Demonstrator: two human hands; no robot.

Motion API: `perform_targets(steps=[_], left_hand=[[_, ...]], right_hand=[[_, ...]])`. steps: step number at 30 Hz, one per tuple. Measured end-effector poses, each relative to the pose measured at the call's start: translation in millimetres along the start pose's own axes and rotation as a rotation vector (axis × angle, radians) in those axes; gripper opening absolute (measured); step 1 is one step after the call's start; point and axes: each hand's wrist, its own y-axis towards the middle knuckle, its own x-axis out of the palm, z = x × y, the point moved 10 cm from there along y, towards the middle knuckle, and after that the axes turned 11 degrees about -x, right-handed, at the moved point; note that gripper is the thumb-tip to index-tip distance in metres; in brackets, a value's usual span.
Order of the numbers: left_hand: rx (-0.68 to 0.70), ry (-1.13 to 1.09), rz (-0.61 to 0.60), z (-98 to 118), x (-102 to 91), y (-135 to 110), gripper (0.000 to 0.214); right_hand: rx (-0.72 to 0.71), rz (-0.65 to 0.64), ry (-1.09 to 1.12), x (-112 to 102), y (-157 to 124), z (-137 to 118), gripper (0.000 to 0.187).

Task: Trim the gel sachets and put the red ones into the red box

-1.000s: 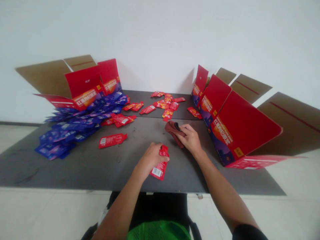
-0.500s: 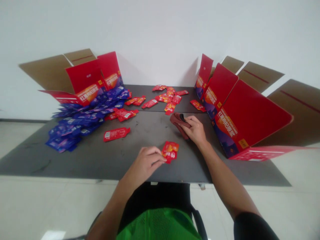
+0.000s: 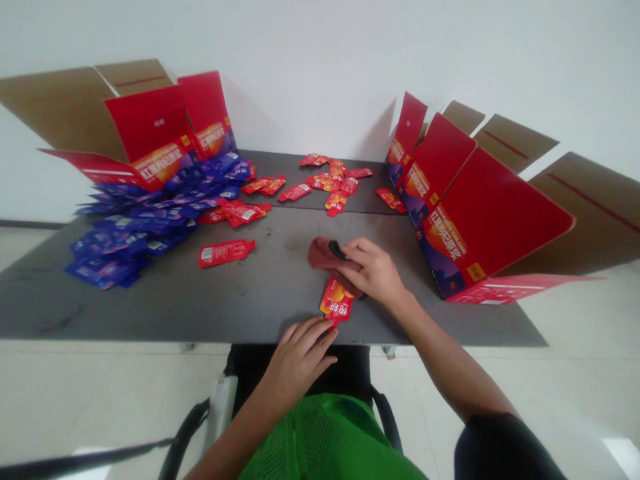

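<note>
A red drink pouch with an orange print (image 3: 337, 303) lies near the table's front edge, its narrow spout end toward me. The fingertips of my left hand (image 3: 303, 353) rest flat on that spout end, with the thumb held apart. My right hand (image 3: 373, 270) grips a folded brown cloth (image 3: 325, 253) with a black patch, and the cloth covers the far end of the pouch. Whether a second pouch lies beneath this one I cannot tell. Off to the left, a single red pouch (image 3: 227, 253) lies flat, printed label up.
Blue pouches (image 3: 150, 223) are heaped at the left, before an open red carton (image 3: 163, 163). Several red pouches (image 3: 336, 183) lie scattered at the back, and more (image 3: 243, 212) beside the heap. Open red cartons (image 3: 450, 247) line the right side of the grey table (image 3: 270, 300).
My right hand has brought the cloth left and toward me onto the pouch. My left hand has loosened from a pinch to flat fingers on the spout end. The view has shifted slightly.
</note>
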Motion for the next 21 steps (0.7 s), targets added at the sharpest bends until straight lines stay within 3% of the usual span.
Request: perform_targets(steps=[2, 4, 7, 9, 11, 14, 18, 21], left_hand=[[0.006, -0.001, 0.035, -1, 1.1, -1, 0.038], [-0.010, -0.004, 0.062, -4, 1.3, -1, 0.033], [-0.044, -0.029, 0.047, -6, 3.5, 1, 0.030], [-0.057, -0.050, 0.037, -6, 3.9, 2, 0.029], [-0.072, -0.067, 0.044, -6, 2.6, 3, 0.029], [-0.082, -0.087, 0.053, -6, 2.0, 2, 0.029], [-0.084, -0.097, 0.071, -7, 0.5, 2, 0.029], [-0.087, -0.094, 0.065, -7, 0.3, 3, 0.029]], right_hand=[[-0.143, -0.163, 0.004, 27, -10, -38, 0.033], [-0.214, -0.246, -0.004, 47, -21, -47, 0.033], [-0.134, -0.226, -0.075, 51, -21, -4, 0.033], [-0.051, -0.208, -0.159, 42, -14, 31, 0.032], [0.003, -0.153, -0.199, 27, -7, 46, 0.032], [-0.005, -0.077, -0.134, 14, -7, 19, 0.034], [-0.136, -0.213, -0.047, 41, -28, -39, 0.034], [-0.119, -0.224, -0.070, 50, -31, -23, 0.032]])
